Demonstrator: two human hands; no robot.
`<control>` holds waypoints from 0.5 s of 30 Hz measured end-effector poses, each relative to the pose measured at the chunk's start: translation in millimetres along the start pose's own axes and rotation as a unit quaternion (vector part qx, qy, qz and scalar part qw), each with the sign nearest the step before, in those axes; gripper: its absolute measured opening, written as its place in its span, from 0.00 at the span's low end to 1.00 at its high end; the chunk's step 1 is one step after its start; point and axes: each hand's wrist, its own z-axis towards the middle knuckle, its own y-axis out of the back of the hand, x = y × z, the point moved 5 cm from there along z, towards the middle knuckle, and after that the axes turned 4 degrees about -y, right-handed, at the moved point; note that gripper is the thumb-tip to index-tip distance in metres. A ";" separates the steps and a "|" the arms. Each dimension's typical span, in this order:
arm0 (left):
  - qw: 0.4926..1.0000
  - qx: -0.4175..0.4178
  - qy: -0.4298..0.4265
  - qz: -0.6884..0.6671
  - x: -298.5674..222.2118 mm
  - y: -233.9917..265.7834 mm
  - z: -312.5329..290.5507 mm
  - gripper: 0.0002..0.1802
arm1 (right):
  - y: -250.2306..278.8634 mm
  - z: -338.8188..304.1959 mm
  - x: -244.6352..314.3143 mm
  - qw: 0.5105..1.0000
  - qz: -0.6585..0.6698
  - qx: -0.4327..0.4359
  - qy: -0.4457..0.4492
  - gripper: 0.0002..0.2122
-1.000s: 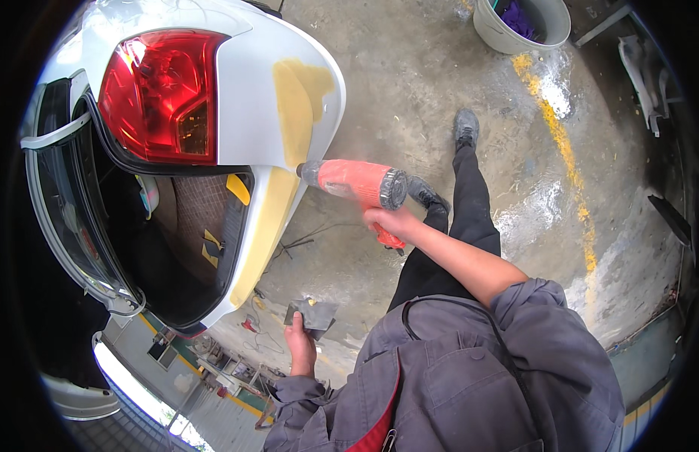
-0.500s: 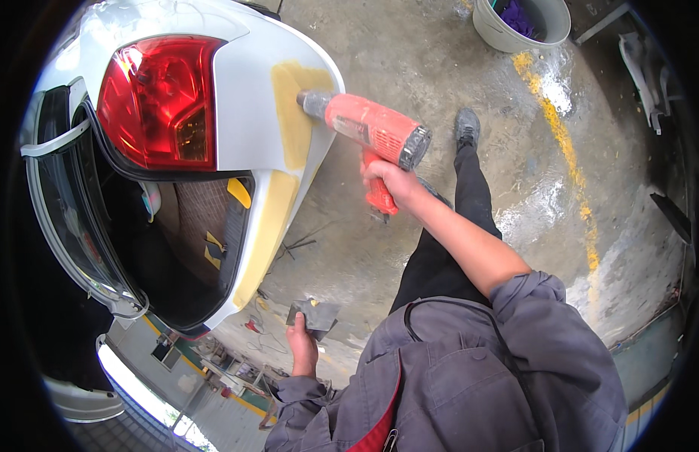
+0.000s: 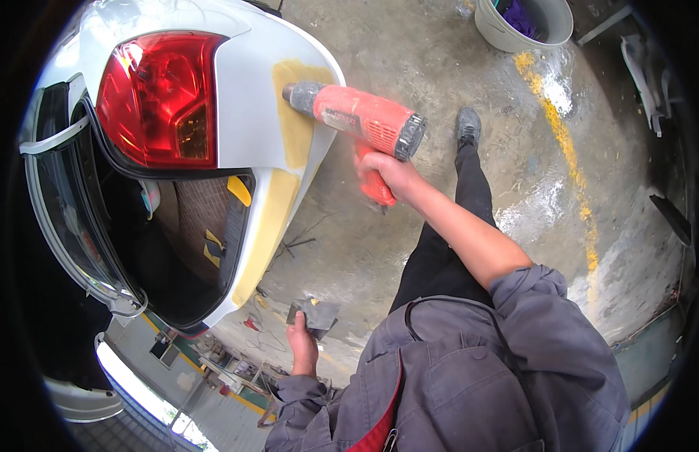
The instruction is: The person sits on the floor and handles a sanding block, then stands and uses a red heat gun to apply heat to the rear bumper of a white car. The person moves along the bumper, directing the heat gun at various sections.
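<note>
My right hand (image 3: 389, 172) is wrapped round the handle of a red heat gun (image 3: 368, 119). Its dark nozzle points left, in front of the yellow filler patch (image 3: 293, 139) on the white car's rear corner (image 3: 247, 113); whether it touches the panel I cannot tell. A second yellow strip (image 3: 266, 233) runs down the edge of the trunk opening. Low in the view, my left hand (image 3: 302, 348) grips a flat grey metal filler spreader (image 3: 319, 318), thumb on top, with a dab of yellow on the plate.
A red tail light (image 3: 162, 102) sits left of the filler, above the open trunk (image 3: 187, 256). At the far right of the concrete floor (image 3: 432, 68) stands a white bucket (image 3: 507, 38) with purple cloth in it. A yellow line (image 3: 564, 147) crosses the floor. Shelving with clutter (image 3: 236, 369) is lower left.
The heat gun has moved left and slightly up, its nozzle now further across the yellow patch. My left hand and the spreader have stayed in place.
</note>
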 end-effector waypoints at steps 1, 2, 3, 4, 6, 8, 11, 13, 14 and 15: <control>1.000 0.002 0.004 0.005 -2.0 -2.5 -0.9 0.19 | 2.0 -3.2 -5.5 1.000 -0.005 0.003 -0.004 0.11; 1.000 0.005 0.007 0.009 -4.7 -5.0 -2.3 0.19 | 4.0 -7.1 -11.2 1.000 -0.009 0.005 -0.009 0.11; 1.000 0.006 0.011 0.014 -5.8 -6.2 -3.9 0.19 | 4.8 -11.3 -16.2 1.000 -0.014 0.009 -0.013 0.11; 1.000 0.008 0.014 0.015 -4.2 -5.0 -4.0 0.19 | 6.1 -15.6 -21.0 1.000 -0.022 0.008 -0.016 0.11; 1.000 0.012 0.020 0.017 0.0 -0.7 -2.7 0.20 | 6.0 -25.0 -29.2 0.999 -0.039 0.007 -0.022 0.12; 1.000 0.004 0.020 0.017 5.0 4.3 -1.4 0.20 | 5.2 -34.6 -35.8 0.998 -0.051 -0.002 -0.035 0.08; 1.000 -0.001 0.019 0.016 9.6 8.8 -0.3 0.20 | 8.8 -40.9 -53.5 0.996 -0.080 -0.005 -0.042 0.07; 1.000 0.000 0.017 0.016 11.7 11.1 0.5 0.19 | 11.9 -43.2 -65.2 0.993 -0.107 0.000 -0.054 0.06; 1.000 0.000 0.016 0.016 12.8 12.2 0.9 0.19 | 13.3 -44.1 -71.2 0.991 -0.121 0.003 -0.061 0.06; 1.000 0.001 0.014 0.015 13.6 13.3 1.8 0.19 | 14.0 -44.8 -77.4 0.990 -0.130 0.001 -0.063 0.05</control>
